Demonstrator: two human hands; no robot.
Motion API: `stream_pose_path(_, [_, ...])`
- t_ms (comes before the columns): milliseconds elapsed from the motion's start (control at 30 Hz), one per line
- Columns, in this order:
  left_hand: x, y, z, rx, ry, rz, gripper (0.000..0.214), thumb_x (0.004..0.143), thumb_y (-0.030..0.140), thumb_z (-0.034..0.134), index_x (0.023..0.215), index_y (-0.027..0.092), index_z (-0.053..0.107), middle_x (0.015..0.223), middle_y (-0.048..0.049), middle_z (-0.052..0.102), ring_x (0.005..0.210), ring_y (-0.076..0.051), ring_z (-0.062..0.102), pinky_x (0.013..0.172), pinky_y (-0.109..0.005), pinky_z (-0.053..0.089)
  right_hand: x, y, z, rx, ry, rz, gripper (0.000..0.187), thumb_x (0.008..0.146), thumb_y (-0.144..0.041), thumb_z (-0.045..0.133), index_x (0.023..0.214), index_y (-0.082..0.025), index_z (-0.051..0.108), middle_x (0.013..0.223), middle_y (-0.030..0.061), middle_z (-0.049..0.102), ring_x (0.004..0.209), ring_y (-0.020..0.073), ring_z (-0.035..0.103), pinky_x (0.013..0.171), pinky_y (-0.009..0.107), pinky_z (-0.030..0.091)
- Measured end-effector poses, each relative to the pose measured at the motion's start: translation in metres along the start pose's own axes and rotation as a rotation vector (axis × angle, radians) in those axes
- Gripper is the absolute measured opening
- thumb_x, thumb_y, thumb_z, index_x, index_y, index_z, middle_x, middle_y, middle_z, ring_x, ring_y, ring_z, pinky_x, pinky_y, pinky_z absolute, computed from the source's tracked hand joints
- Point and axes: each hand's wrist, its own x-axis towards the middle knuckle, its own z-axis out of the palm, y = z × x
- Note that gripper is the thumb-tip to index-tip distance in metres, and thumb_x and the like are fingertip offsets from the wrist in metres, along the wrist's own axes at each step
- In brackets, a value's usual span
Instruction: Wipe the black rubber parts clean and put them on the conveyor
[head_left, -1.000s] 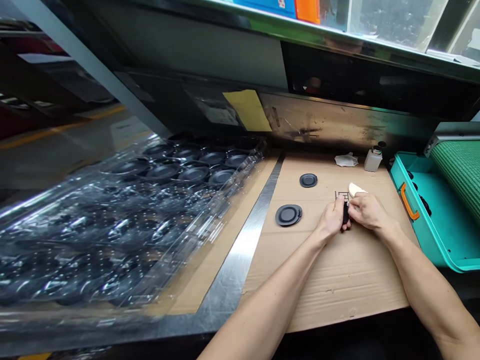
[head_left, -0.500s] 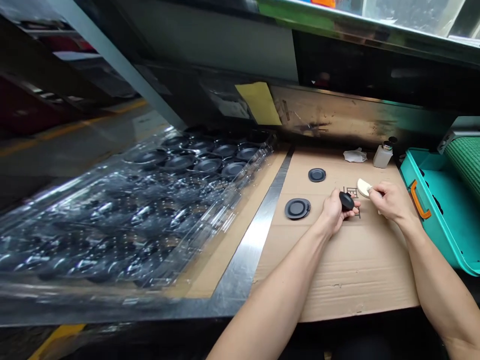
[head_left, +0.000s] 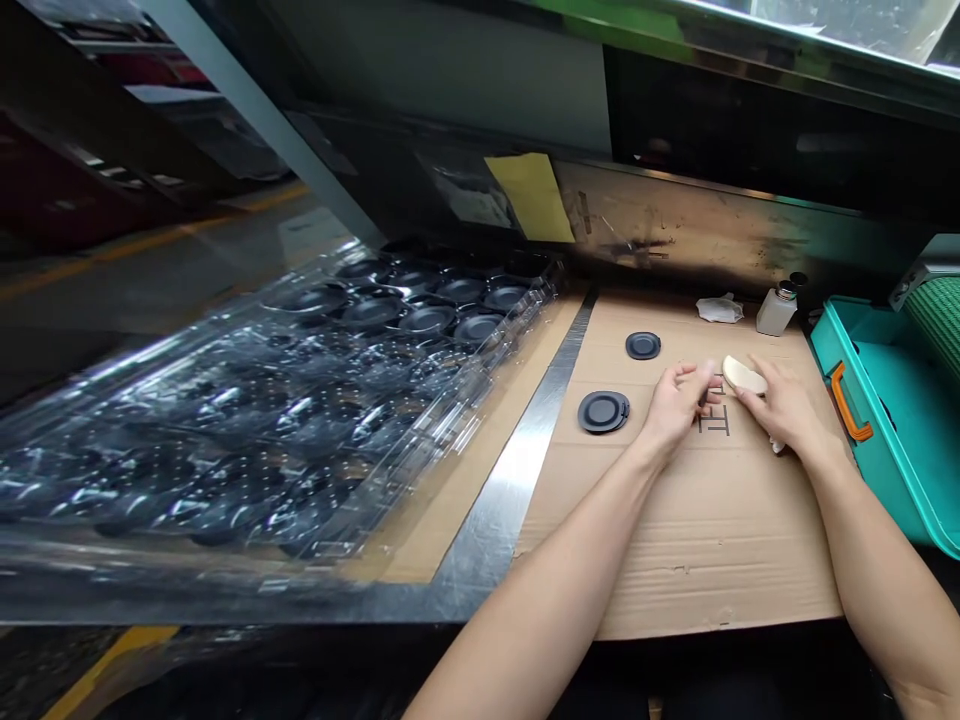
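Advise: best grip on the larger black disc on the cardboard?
Probably the small tab on its right edge, coming from the right, where the left hand is. The black disc lies flat on the cardboard, so its rim offers little to pinch, while the tab juts out.

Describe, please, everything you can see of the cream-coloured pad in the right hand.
The cream-coloured pad is a small rounded oval, matte and soft-looking, perhaps foam. The right hand holds it over the cardboard sheet, near printed black marks. The left hand is close to its left end; contact is unclear. Its underside is hidden.
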Motion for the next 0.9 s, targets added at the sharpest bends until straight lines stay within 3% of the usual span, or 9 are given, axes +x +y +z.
stream_pose_path(67, [-0.004,-0.003,-0.002,0.275,0.063,0.309,0.065,0.072,0.03,0.088,0.123,0.02,0.049,0.119,-0.0138,0.071,0.104,-0.023,0.071,0.092,-0.034,0.054,0.0,-0.001,0.011,0.026,-0.048,-0.03,0.053,0.097,-0.047,0.056,0.145,-0.025,0.057,0.136,0.0104,0.065,0.123,0.0319,0.055,0.102,0.044,0.042])
stream_pose_path(133, [-0.007,-0.005,-0.004,0.532,0.091,0.577,0.076,0.069,0.02,0.089,0.131,0.023,0.044,0.13,-0.0127,0.067,0.124,-0.025,0.063,0.109,-0.041,0.047,0.0,-0.001,0.016,0.025,-0.051,-0.026,0.047,0.098,-0.044,0.054,0.14,-0.024,0.061,0.13,0.0104,0.068,0.12,0.0311,0.055,0.101,0.044,0.042])
stream_pose_path(200, [-0.008,-0.006,-0.007,0.697,0.093,0.73,0.077,0.074,0.018,0.084,0.137,0.024,0.04,0.136,-0.0133,0.063,0.13,-0.025,0.059,0.113,-0.043,0.044,-0.001,0.001,0.018,0.013,-0.042,-0.023,0.044,0.099,-0.043,0.053,0.136,-0.022,0.063,0.129,0.0111,0.068,0.119,0.0309,0.055,0.1,0.043,0.042])
stream_pose_path(267, [-0.008,-0.007,-0.008,0.77,0.093,0.779,0.078,0.078,0.019,0.081,0.142,0.024,0.036,0.136,-0.0141,0.063,0.131,-0.025,0.059,0.112,-0.043,0.046,-0.001,0.001,0.018,-0.002,-0.039,-0.025,0.042,0.099,-0.044,0.053,0.134,-0.022,0.065,0.129,0.0109,0.068,0.119,0.0314,0.055,0.099,0.043,0.041])
stream_pose_path(533, [-0.01,-0.01,-0.007,0.78,0.125,0.734,0.071,0.079,0.026,0.082,0.136,0.023,0.041,0.137,-0.0162,0.061,0.129,-0.026,0.06,0.11,-0.041,0.047,0.0,0.0,0.017,-0.02,-0.055,-0.007,0.043,0.099,-0.044,0.053,0.136,-0.023,0.063,0.132,0.0105,0.067,0.118,0.0313,0.055,0.099,0.043,0.041])
stream_pose_path(633, [-0.008,-0.001,-0.009,0.793,0.153,0.689,0.049,0.083,0.036,0.078,0.122,0.022,0.053,0.133,-0.0155,0.064,0.126,-0.028,0.062,0.107,-0.04,0.047,0.0,0.001,0.018,-0.016,-0.069,0.003,0.043,0.099,-0.045,0.052,0.136,-0.025,0.063,0.132,0.0101,0.066,0.119,0.0314,0.054,0.097,0.042,0.041])
stream_pose_path(700, [0.003,0.012,-0.017,0.782,0.214,0.599,0.031,0.093,0.048,0.064,0.109,0.021,0.06,0.125,-0.0143,0.067,0.112,-0.026,0.068,0.097,-0.037,0.051,0.001,0.001,0.019,-0.014,-0.083,0.015,0.042,0.099,-0.045,0.053,0.135,-0.026,0.063,0.131,0.0092,0.066,0.12,0.0317,0.053,0.096,0.043,0.04])
stream_pose_path(800, [0.033,0.04,-0.039,0.82,0.332,0.379,0.052,0.103,0.061,0.032,0.094,0.019,0.062,0.099,-0.0124,0.071,0.074,-0.022,0.072,0.071,-0.033,0.052,0.0,0.0,0.021,-0.012,-0.088,0.027,0.039,0.098,-0.043,0.054,0.132,-0.027,0.064,0.13,0.0088,0.066,0.12,0.0317,0.052,0.096,0.043,0.04])
stream_pose_path(900, [0.068,0.06,-0.061,1.044,0.418,0.205,0.056,0.103,0.062,0.028,0.097,0.017,0.061,0.084,-0.0117,0.07,0.066,-0.023,0.071,0.067,-0.033,0.05,-0.001,-0.003,0.023,-0.008,-0.089,0.034,0.037,0.099,-0.042,0.053,0.131,-0.027,0.065,0.128,0.0099,0.066,0.119,0.0313,0.051,0.094,0.042,0.039])
